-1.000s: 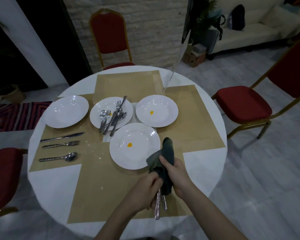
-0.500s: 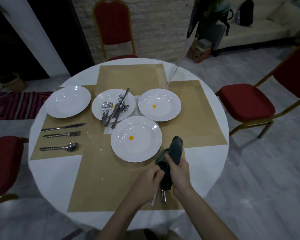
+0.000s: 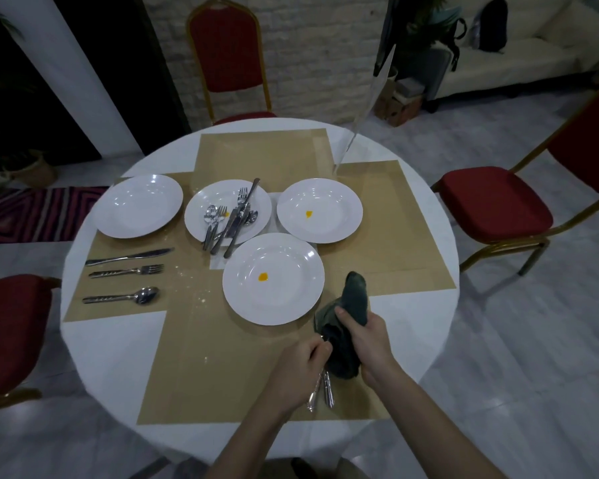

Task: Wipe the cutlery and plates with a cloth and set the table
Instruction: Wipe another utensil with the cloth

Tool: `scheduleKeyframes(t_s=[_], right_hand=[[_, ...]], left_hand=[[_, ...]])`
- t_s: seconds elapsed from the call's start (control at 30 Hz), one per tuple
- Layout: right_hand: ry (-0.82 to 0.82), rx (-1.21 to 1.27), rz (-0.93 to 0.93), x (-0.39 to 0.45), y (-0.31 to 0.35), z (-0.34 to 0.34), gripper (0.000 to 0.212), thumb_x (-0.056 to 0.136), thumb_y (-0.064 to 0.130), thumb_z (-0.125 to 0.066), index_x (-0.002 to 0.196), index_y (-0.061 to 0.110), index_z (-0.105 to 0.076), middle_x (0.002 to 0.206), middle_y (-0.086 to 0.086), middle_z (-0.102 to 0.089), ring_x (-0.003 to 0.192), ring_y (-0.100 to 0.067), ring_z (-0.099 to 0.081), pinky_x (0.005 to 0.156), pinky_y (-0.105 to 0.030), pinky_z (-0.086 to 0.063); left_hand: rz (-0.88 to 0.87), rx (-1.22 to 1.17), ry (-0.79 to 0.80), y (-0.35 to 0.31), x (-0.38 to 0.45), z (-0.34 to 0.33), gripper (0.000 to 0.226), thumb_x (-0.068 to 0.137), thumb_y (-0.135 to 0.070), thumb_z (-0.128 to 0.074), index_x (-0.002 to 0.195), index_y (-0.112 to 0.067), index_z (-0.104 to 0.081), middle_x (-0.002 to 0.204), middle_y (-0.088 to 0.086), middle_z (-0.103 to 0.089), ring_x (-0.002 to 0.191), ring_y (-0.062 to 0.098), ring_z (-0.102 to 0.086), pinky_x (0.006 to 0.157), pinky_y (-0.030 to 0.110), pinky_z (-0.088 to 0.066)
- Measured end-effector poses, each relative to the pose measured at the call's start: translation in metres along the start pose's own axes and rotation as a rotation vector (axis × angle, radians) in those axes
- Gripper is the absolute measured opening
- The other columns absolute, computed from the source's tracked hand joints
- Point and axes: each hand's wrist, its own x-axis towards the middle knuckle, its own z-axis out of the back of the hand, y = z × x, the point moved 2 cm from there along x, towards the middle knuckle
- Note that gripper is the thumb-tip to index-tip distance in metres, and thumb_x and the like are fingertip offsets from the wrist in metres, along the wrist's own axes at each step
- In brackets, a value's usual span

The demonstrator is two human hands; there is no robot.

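A: Status?

B: Left hand (image 3: pixel 300 369) grips a bundle of cutlery (image 3: pixel 320 392), fingers curled round the handles. Right hand (image 3: pixel 363 337) grips the cloth (image 3: pixel 351 319), which is wrapped over the top ends. Both sit at the near right of the table (image 3: pixel 118 357), just beside the near plate (image 3: pixel 274 278).

A: Change from a second ago?

B: Little. Same grip on both. The handles showing below the left hand look shorter than before, so the cloth is likely working along them. Mostly the view has shifted.

A: So mid-wipe.

B: My read, yes. This bundle isn't laid yet.

A: What's done?

B: One setting on the left: knife (image 3: pixel 128 258), fork (image 3: pixel 127 271), spoon (image 3: pixel 121 298) in a row, left plate (image 3: pixel 137 205) just beyond them, looks clean.

A: Left to do?

B: Plenty. Middle plate (image 3: pixel 201 216) holds a pile of loose cutlery (image 3: pixel 230 219). Near plate and right plate (image 3: pixel 320 210) each carry an orange spot, so probably unwiped.

A: Risk?

B: Several pieces in one fist. One could slip out while the cloth pulls.
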Motion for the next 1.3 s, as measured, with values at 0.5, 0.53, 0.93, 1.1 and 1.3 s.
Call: scheduleKeyframes(t_s=[0.5,0.53,0.93,1.1,1.3], right_hand=[[-0.251,0.131,-0.061,0.010,-0.012,0.054,0.024,0.091,0.028,-0.066,0.100,0.005,-0.065,0.091,-0.010,-0.070,0.087,-0.025,-0.066,0.073,-0.034,-0.054],[-0.248,0.173,-0.083,0.008,-0.014,0.062,0.029,0.092,0.030,-0.065,0.103,0.004,-0.065,0.093,-0.011,-0.069,0.089,-0.026,-0.066,0.074,-0.034,-0.053],[-0.203,0.319,-0.209,-0.022,-0.041,0.117,0.035,0.099,0.029,-0.054,0.127,0.009,-0.057,0.116,-0.014,-0.068,0.105,-0.031,-0.066,0.078,-0.038,-0.055],[-0.203,0.323,-0.186,-0.030,-0.043,0.128,0.034,0.099,0.029,-0.052,0.126,0.010,-0.056,0.113,-0.014,-0.068,0.102,-0.030,-0.067,0.077,-0.035,-0.055],[-0.159,0.285,-0.180,-0.031,-0.048,0.120,0.033,0.098,0.030,-0.053,0.125,0.012,-0.058,0.112,-0.011,-0.070,0.102,-0.027,-0.068,0.083,-0.036,-0.056]], left_hand=[[0.137,-0.054,0.001,0.025,0.010,-0.015,0.026,0.101,-0.021,-0.044,0.079,-0.007,-0.049,0.063,0.003,-0.049,0.051,0.010,-0.048,0.047,0.026,-0.042],[0.165,-0.054,-0.003,0.032,0.014,-0.017,0.025,0.100,-0.021,-0.044,0.079,-0.009,-0.048,0.065,0.006,-0.052,0.052,0.015,-0.052,0.047,0.030,-0.045],[0.245,0.204,0.156,0.047,0.076,-0.075,0.031,0.098,-0.013,-0.049,0.067,-0.019,-0.046,0.068,0.005,-0.059,0.065,0.021,-0.061,0.068,0.040,-0.054],[0.239,0.201,0.143,0.049,0.083,-0.086,0.025,0.097,-0.010,-0.051,0.072,-0.012,-0.052,0.066,0.007,-0.062,0.054,0.019,-0.062,0.062,0.035,-0.059],[0.151,0.451,0.069,0.050,0.085,-0.081,0.025,0.094,-0.021,-0.056,0.070,-0.016,-0.052,0.070,-0.002,-0.057,0.069,0.012,-0.055,0.064,0.024,-0.040]])
